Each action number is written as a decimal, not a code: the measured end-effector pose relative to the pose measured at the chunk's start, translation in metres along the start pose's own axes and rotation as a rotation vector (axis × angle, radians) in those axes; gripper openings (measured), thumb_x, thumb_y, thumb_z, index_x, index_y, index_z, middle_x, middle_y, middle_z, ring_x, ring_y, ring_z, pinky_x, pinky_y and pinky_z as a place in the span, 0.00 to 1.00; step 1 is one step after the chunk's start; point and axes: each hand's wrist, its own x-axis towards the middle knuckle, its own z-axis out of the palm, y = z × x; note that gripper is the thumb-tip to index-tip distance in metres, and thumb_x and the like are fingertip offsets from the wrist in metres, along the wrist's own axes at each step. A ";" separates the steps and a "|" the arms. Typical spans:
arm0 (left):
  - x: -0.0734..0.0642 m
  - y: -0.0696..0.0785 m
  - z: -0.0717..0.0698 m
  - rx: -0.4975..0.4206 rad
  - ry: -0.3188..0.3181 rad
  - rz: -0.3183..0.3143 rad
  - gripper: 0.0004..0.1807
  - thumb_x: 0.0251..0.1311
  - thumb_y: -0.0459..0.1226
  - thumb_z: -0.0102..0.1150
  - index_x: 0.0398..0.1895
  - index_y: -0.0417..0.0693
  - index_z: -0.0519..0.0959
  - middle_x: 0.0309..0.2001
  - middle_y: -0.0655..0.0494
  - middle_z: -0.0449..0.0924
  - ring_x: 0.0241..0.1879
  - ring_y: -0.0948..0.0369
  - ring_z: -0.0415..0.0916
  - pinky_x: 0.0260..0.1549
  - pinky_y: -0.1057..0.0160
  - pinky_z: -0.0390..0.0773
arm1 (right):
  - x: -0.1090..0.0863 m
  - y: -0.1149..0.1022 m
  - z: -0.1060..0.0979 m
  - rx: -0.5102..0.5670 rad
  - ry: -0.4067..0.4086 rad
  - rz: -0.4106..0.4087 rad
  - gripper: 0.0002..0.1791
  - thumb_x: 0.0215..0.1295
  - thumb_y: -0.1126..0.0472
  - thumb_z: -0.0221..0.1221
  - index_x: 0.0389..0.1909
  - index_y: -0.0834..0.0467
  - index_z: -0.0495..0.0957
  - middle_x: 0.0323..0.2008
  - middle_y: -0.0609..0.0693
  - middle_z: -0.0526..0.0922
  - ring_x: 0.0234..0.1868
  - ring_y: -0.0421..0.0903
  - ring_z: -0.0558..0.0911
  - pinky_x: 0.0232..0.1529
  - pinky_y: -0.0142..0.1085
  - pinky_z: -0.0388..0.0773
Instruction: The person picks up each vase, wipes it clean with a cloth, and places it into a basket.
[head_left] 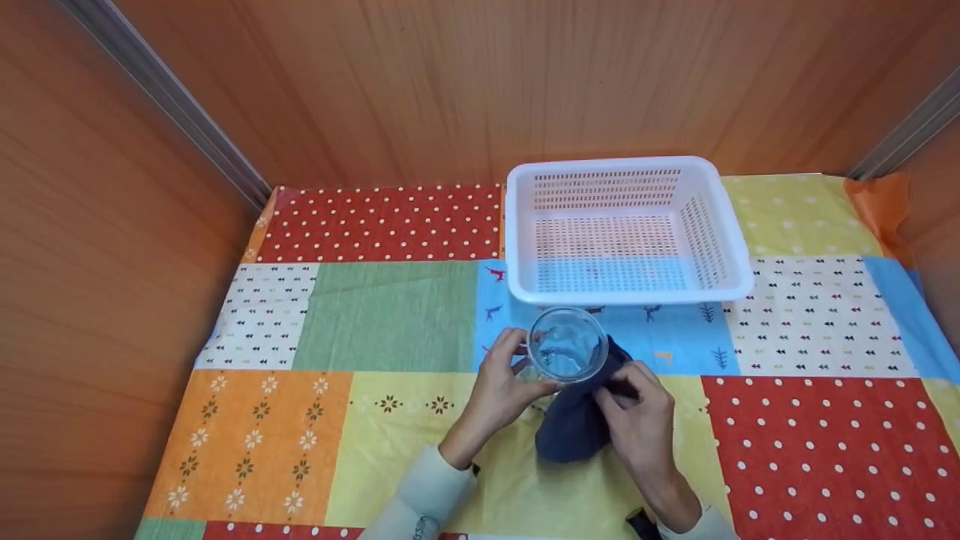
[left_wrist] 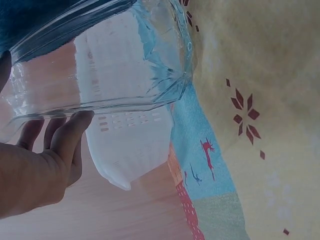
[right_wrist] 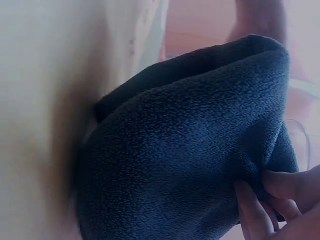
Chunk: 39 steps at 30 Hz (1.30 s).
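Behind and beside the work surface stand tall orange-brown wood-grain panels (head_left: 450,90). Before them spreads a patchwork-printed fabric tablecloth (head_left: 390,315), its patches red with white dots, plain green, yellow, orange with flower motifs and pale blue with small figures. On its far part sits a white rectangular plastic basket (head_left: 630,297), round-cornered, with slotted walls and its long side running left to right.

Nearer the person, a dark blue-grey plush cloth (head_left: 570,431) drapes in a soft fold from the right hand (head_left: 641,412), whose thumb and fingers pinch it. It lies between that hand and a clear, colourless glass vessel (head_left: 568,345), and appears to meet the vessel's right side. The left hand (head_left: 506,382), nearer to the vessel, grips it, with fingers curved against the wall. The vessel's long axis is roughly upright, its round mouth toward the head camera, just on the person's side of the basket. The left wrist view shows smooth, transparent walls and a thick, faceted base; whether that base touches the tablecloth cannot be told.
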 end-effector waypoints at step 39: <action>-0.001 -0.001 0.001 -0.011 -0.002 0.023 0.29 0.51 0.35 0.83 0.55 0.44 0.79 0.54 0.44 0.77 0.57 0.42 0.78 0.62 0.41 0.80 | -0.006 0.025 -0.001 -0.146 -0.076 0.050 0.13 0.57 0.80 0.68 0.29 0.59 0.82 0.32 0.48 0.80 0.36 0.44 0.81 0.37 0.29 0.80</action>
